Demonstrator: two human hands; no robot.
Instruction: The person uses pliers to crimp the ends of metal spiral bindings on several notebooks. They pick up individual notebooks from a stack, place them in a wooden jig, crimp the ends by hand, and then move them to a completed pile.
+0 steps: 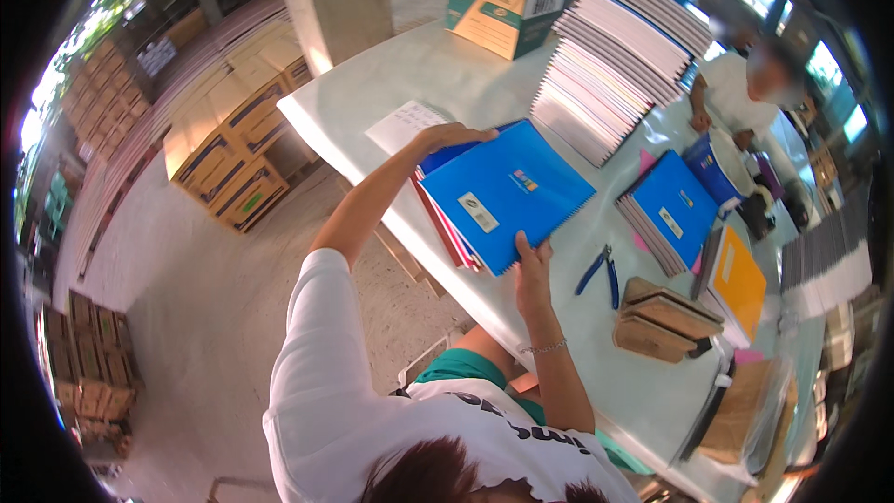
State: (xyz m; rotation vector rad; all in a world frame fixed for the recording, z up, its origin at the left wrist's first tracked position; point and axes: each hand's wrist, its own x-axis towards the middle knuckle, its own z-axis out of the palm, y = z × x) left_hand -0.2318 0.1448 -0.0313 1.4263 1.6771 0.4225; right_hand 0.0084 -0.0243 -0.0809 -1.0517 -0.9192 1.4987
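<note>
A blue spiral notebook [503, 191] lies tilted between my two hands, over a small pile of other notebooks [445, 224] with red, white and dark blue edges. My left hand [454, 137] is closed along its far edge, fingers reaching over toward the corner. At the near spiral edge my right hand [533, 265] grips it, thumb on the cover and the other fingers hidden underneath. Right of my right hand, blue-handled pliers [601, 277] rest on the table with handles apart. Farther right sits another stack of blue notebooks [669, 210].
A tall notebook stack [619, 47] rises at the far side of the pale table [372, 84], beside an open carton [512, 0]. Wooden blocks [666, 321], a yellow notebook [736, 284] and a blue-white bucket [722, 168] stand right. Another person [740, 84] sits opposite. Cartons [233, 149] stand left.
</note>
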